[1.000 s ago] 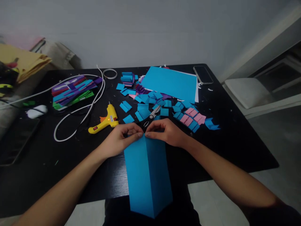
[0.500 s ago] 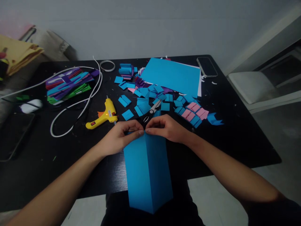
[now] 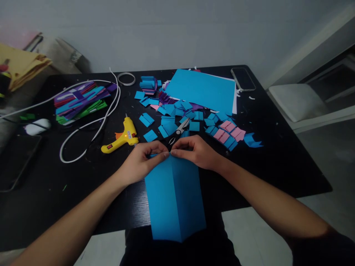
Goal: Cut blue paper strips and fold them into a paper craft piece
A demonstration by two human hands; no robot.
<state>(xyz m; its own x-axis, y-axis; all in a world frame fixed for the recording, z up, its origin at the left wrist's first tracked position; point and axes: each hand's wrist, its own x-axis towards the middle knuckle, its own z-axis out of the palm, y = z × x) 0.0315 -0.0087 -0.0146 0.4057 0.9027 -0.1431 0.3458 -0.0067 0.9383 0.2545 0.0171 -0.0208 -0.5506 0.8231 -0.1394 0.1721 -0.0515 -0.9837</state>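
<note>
Head view, the only one given. A folded blue sheet is held at the near edge of the black table, with its lower part hanging past the edge toward the lap. A lengthwise crease is seen down its middle, raised like a ridge.

The far end of the sheet is pinched by both hands, right at the crease. The left hand is closed on the left half of that edge, thumb and fingertips pressed together on the paper. The right hand is clamped on the right half the same way. The fingertips of the two hands are nearly touching each other.

Just behind the hands, black-handled scissors are laid on the table, blades pointing away. A yellow glue gun is set to the left of them, near the left hand but apart from it.

Farther back, small folded blue pieces are scattered, with pink pieces mixed in on the right. A large flat blue sheet is laid behind them, and a phone at the far right corner.

On the left — a looped white cable, a pile of coloured strips and a tape ring.
</note>
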